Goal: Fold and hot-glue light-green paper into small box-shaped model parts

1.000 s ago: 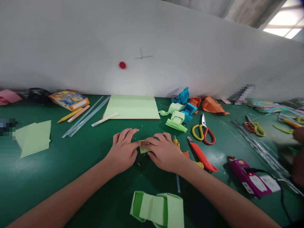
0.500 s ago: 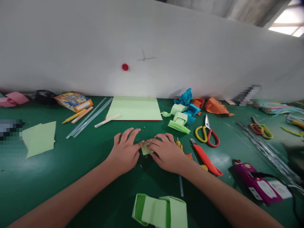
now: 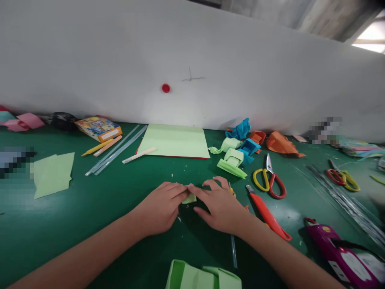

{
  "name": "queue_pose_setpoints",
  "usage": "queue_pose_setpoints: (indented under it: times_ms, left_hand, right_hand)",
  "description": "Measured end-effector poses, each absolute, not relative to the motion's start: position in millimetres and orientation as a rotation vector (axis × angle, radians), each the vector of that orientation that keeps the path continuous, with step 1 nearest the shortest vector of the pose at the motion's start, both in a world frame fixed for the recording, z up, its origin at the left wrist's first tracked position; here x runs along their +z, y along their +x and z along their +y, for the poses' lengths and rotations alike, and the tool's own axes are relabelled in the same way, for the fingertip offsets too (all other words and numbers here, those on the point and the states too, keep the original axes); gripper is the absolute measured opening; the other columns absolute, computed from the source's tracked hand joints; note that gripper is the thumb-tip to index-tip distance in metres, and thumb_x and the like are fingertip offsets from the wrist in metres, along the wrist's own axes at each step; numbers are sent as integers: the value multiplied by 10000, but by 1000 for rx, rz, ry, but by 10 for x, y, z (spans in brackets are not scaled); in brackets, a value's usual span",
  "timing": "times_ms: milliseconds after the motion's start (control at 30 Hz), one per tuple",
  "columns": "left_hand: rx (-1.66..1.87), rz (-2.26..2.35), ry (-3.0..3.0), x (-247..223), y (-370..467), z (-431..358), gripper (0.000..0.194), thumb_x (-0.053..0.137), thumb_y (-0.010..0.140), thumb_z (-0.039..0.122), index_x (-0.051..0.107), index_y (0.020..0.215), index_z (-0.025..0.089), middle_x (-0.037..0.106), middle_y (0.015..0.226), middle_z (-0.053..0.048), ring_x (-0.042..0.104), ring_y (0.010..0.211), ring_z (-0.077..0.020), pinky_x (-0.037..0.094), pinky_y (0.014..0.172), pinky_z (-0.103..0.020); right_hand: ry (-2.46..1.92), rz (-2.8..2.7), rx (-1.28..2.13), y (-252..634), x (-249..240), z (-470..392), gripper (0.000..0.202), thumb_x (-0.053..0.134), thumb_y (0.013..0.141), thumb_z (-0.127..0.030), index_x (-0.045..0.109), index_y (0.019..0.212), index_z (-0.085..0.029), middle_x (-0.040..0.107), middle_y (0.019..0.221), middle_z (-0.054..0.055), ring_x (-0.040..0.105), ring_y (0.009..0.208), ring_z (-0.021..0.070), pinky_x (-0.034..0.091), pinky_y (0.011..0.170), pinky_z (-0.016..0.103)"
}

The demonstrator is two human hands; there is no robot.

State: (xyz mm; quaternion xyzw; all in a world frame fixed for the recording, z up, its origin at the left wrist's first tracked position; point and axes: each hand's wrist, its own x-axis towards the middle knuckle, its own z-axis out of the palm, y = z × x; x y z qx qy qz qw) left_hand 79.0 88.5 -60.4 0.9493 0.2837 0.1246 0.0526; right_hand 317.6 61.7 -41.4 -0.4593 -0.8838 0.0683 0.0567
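Observation:
A small folded piece of light green paper point(image 3: 189, 198) lies on the table under my fingertips, partly covered by them. My left hand point(image 3: 164, 206) presses on its left side with fingers held together, the thumb tucked below. Reaching in from the other side, my right hand point(image 3: 218, 204) has its index fingertip at the paper's top edge, meeting the left fingertips. The thumb and other fingers of that hand are spread. Below my hands, a larger folded green paper piece point(image 3: 198, 279) is cut off by the frame's bottom edge.
Right of my hands lie a red utility knife point(image 3: 267, 214), scissors point(image 3: 269, 176) and a purple device point(image 3: 339, 253) with a cable. Folded paper pieces point(image 3: 234, 156) sit at the back. Green sheets point(image 3: 54, 176), clear sticks point(image 3: 117, 150) and a colourful box point(image 3: 99, 127) lie leftward.
The view has shifted slightly up and left. My left fingers, spread before, are now together over the paper. My right index finger has stretched to the left fingertips, its thumb off the paper.

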Motion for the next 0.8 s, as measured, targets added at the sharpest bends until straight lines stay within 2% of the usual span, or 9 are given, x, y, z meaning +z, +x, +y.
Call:
queue_pose_setpoints:
  times_ms: [167, 333, 433, 533, 667, 800]
  left_hand:
    - [326, 873, 2843, -551, 824, 861, 497, 471, 897, 95, 567, 1384, 116, 636, 1379, -165, 610, 1252, -304, 494, 1052, -499]
    - [386, 914, 2756, -535, 831, 891, 538, 486, 856, 44, 601, 1366, 172, 656, 1356, -129, 623, 1225, -273, 515, 1026, -469]
    - [418, 948, 2740, -552, 824, 913, 524, 460, 882, 47, 619, 1361, 186, 681, 1316, -127, 650, 1177, -274, 539, 971, -465]
    - [454, 962, 2747, -581, 810, 918, 485, 454, 907, 73, 622, 1353, 163, 674, 1321, -152, 654, 1152, -287, 540, 961, -477]
    - [410, 988, 2774, -601, 816, 905, 469, 450, 910, 84, 611, 1348, 135, 635, 1365, -166, 635, 1158, -299, 528, 978, -483]
    - [299, 997, 2830, -588, 886, 904, 506, 477, 850, 59, 605, 1339, 81, 637, 1339, -184, 609, 1179, -322, 501, 1007, -493]
  right_hand:
    - [-1418, -2689, 193, 3175, -398, 600, 591, 516, 1013, -450, 440, 1540, -195, 687, 1275, 173, 535, 1245, 352, 230, 1114, 611]
    - [-1408, -2662, 246, 3160, -377, 588, 536, 531, 1012, -427, 489, 1492, -195, 671, 1342, 151, 530, 1270, 350, 193, 1134, 614]
    - [-1449, -2633, 263, 3136, -335, 573, 506, 517, 1018, -452, 520, 1464, -213, 697, 1272, 145, 537, 1256, 343, 208, 1130, 601]
    - [-1488, -2577, 295, 3125, -313, 567, 576, 531, 999, -523, 500, 1479, -206, 692, 1247, 156, 535, 1253, 341, 226, 1129, 578]
    - [-1450, -2563, 344, 3148, -329, 572, 623, 541, 991, -540, 469, 1500, -188, 669, 1321, 157, 513, 1271, 343, 199, 1146, 577]
    - [-1423, -2607, 370, 3167, -328, 583, 521, 439, 1048, -466, 475, 1500, -210, 642, 1414, 123, 484, 1283, 348, 182, 1141, 607]
